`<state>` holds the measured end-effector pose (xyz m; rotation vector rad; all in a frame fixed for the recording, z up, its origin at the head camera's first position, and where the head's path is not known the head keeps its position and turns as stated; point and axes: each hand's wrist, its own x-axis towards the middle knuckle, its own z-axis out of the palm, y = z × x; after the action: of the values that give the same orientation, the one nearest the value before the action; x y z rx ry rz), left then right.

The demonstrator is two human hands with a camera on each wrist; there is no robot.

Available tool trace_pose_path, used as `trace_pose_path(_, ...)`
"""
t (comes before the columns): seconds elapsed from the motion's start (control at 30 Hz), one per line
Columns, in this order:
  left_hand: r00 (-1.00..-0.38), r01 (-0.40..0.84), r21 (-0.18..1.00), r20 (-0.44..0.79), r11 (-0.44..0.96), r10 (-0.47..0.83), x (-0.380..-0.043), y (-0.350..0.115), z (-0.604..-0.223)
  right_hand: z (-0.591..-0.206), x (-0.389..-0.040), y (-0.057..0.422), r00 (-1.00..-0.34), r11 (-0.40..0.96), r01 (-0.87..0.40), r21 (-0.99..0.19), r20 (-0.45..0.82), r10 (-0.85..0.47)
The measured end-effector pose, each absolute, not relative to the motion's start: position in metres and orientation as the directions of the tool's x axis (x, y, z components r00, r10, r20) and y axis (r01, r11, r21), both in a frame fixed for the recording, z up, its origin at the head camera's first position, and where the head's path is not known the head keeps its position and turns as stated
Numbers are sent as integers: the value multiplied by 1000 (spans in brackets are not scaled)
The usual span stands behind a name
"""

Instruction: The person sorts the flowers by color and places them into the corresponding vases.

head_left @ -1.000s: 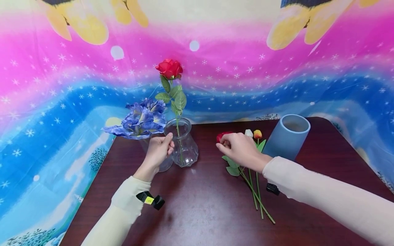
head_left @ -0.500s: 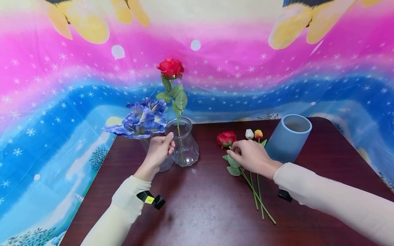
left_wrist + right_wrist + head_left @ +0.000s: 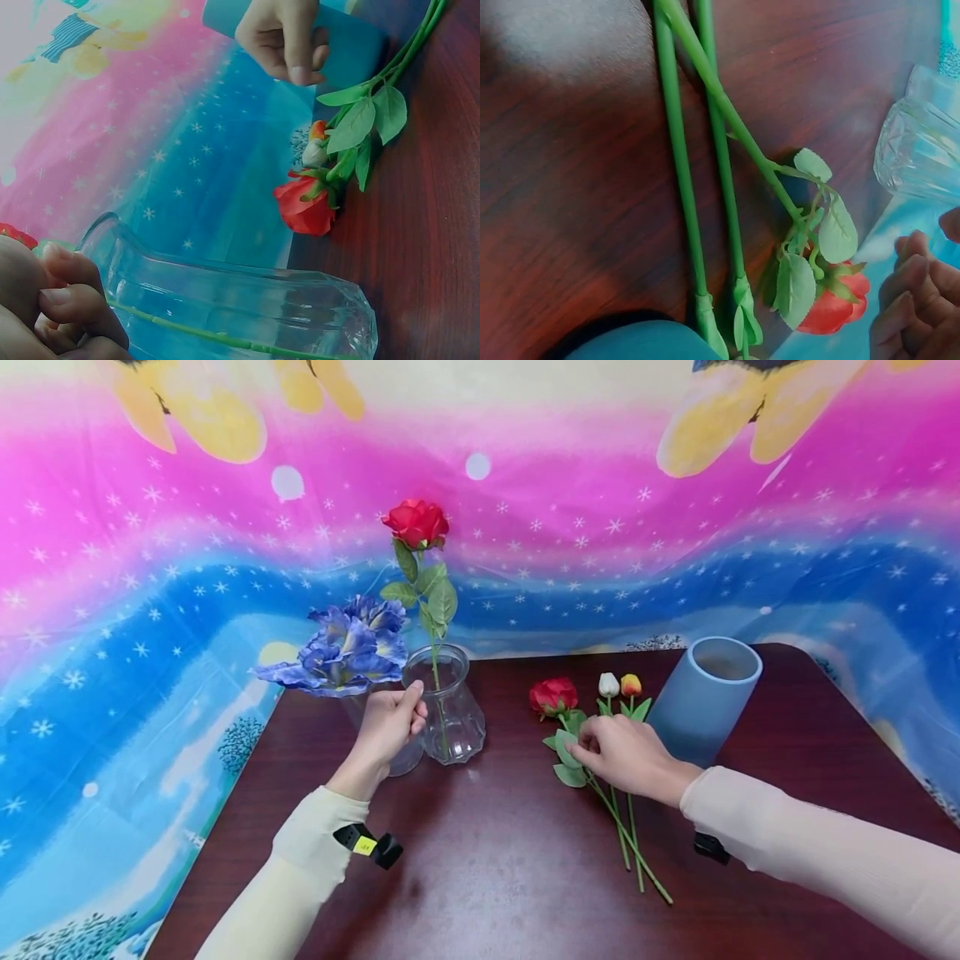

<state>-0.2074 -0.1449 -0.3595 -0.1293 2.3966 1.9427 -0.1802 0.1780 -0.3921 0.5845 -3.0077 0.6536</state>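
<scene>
My left hand, its fingers curled, is beside a clear glass vase; I see nothing in its grip. A red rose stands upright in that vase, its stem slanting down through the glass. My right hand hovers over flowers lying on the table, with a gap between thumb and fingers and nothing held. Among these are another red rose, a white tulip and an orange-yellow tulip. Their green stems cross, as the right wrist view shows.
A tall blue-grey vase stands right of the flowers. Blue-purple flowers fill another clear vase, partly behind my left hand. The dark wood table ends against a printed cloth backdrop.
My right hand has drawn back toward me and right, from over the lying rose's bloom to its leaves and stem, uncovering the bloom and tulips. My left hand stays put.
</scene>
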Motion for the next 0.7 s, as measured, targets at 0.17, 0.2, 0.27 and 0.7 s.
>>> trace_pose_path(0.17,-995,-98,974,-94,204,-30,-207,-145,-359,-395,-175,182,-930,855,-351,-383,38,-365)
trace_pose_path(0.2,-995,-98,974,-94,202,-29,-207,-145,-359,-396,-174,183,-930,856,-349,-382,29,-366)
trace_pose_path(0.27,-995,-100,975,-97,200,-26,-207,-145,-359,-397,-172,185,-930,858,-344,-381,10,-368)
trace_pose_path(0.7,-994,-108,974,-105,201,-23,-208,-146,-360,-411,-159,200,-909,860,-353,-370,-83,-409)
